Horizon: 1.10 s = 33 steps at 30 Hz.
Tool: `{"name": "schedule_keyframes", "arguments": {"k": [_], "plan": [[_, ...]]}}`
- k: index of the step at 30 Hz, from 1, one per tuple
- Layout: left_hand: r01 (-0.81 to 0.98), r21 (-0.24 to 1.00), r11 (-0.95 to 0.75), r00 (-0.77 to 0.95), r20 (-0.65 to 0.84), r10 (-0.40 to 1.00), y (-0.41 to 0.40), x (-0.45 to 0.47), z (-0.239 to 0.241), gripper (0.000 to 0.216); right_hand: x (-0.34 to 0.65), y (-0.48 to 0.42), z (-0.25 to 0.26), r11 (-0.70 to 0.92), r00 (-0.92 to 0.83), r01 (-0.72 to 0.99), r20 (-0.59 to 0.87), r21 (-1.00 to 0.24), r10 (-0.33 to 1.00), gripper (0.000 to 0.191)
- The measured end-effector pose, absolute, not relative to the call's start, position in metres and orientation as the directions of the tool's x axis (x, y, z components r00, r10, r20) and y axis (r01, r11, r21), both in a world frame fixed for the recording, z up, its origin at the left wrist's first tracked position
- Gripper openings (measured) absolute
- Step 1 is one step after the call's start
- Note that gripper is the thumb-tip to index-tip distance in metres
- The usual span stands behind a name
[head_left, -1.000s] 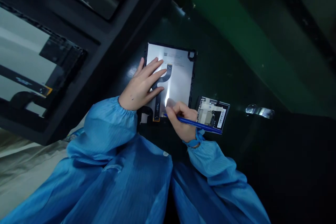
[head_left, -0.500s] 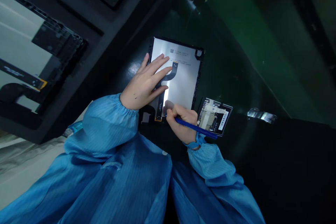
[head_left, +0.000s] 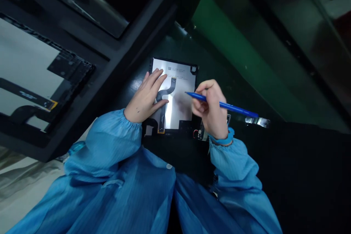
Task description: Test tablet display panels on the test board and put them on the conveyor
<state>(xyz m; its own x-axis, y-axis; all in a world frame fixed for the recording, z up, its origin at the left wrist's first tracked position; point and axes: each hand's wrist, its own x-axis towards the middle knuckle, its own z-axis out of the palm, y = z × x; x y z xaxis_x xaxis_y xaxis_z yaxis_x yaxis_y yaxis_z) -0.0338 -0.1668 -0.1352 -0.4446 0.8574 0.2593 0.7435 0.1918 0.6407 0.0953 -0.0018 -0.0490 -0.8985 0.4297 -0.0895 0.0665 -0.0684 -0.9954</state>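
- Left hand (head_left: pixel 145 98) open, flat on the panel (head_left: pixel 181 108), against the cable (head_left: pixel 170 89)
- Right hand (head_left: pixel 210 109) gripping a pen (head_left: pixel 223 105), lifted over the panel's edge
- Cable still lying on the panel

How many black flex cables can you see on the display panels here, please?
2. One flex cable lies across the silver display panel under the left hand; the other lies on the panel in the black tray at left. Others may be hidden.
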Motion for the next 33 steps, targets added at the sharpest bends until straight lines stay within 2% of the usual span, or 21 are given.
{"name": "schedule_keyframes", "arguments": {"k": [2,5,11,14,19,23,28,33], "plan": [[0.753,0.631,0.186,-0.438,0.271,0.857,-0.167,-0.033,-0.134,0.072,0.104,-0.011,-0.054,-0.169,-0.91,0.112,-0.169,-0.979,0.379,0.034],[0.761,0.623,0.184,-0.439,0.284,0.852,-0.166,-0.032,-0.133,0.071,0.117,-0.019,-0.058,-0.252,-0.92,0.136,-0.217,-0.958,0.328,0.026],[0.754,0.633,0.177,-0.439,0.284,0.852,-0.166,-0.035,-0.137,0.07,0.129,-0.022,-0.066,-0.287,-0.946,0.154,-0.225,-0.945,0.234,0.011],[0.736,0.654,0.174,-0.446,0.276,0.851,-0.167,-0.036,-0.138,0.069,0.13,-0.032,-0.071,-0.157,-0.929,0.167,-0.208,-0.973,0.306,0.013],[0.709,0.674,0.206,-0.473,0.238,0.849,-0.165,-0.035,-0.135,0.065,0.128,-0.052,-0.084,0.148,-0.882,0.241,-0.153,-0.959,0.446,0.031],[0.676,0.702,0.223,-0.5,0.216,0.839,-0.164,-0.035,-0.133,0.065,0.131,-0.055,-0.089,0.288,-0.898,0.263,-0.125,-0.921,0.421,0.025],[0.674,0.707,0.215,-0.489,0.208,0.847,-0.165,-0.035,-0.132,0.061,0.134,-0.054,-0.088,0.517,-0.902,0.199,0.05,-0.833,0.428,0.04],[0.657,0.719,0.228,-0.501,0.19,0.845,-0.165,-0.036,-0.13,0.059,0.132,-0.056,-0.087,0.57,-0.923,0.194,0.049,-0.798,0.382,0.038]]}}
